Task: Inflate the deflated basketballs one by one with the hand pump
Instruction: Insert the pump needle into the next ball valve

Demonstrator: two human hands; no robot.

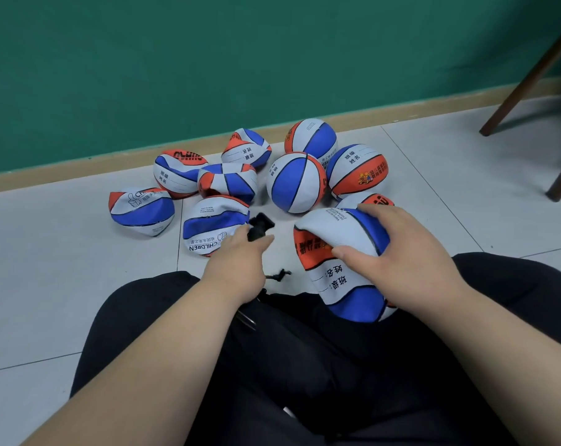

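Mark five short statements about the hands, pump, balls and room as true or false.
1. The left hand grips the pump. True.
2. The right hand holds a fully round ball. False: the ball it holds is caved in.
3. Every ball on the floor is flat. False: several round balls lie near the wall.
4. The wall is green. True.
5. A chair leg stands at the far left. False: the chair leg is at the upper right.
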